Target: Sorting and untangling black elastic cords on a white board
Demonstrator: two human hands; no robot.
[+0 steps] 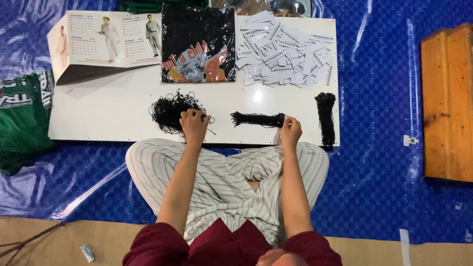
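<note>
a person sits cross-legged in striped trousers (pixel 226 182) on a blue plastic sheet (pixel 379 123), both bare hands at work on a white board (pixel 113 108) laid flat on the floor. the left hand (pixel 194 124) rests with its fingers curled into the near edge of a loose tangle of black strings (pixel 171 111), pinching strands from it. the right hand (pixel 290 132), fingers pressed together, grips the right end of a tidy bundle of black strings (pixel 257 118) lying crosswise on the board between the two hands. a second, longer bundle (pixel 325 118) lies upright near the board's right edge, apart from the right hand. farther back on the board sit a heap of white paper tags (pixel 286 49), a black printed t-shirt in a clear bag (pixel 198 44) and a desk calendar (pixel 106 42). folded green garments (pixel 22 118) lie on the sheet off the board's left side, and a wooden panel (pixel 447 103) stands at the right of the view.
</note>
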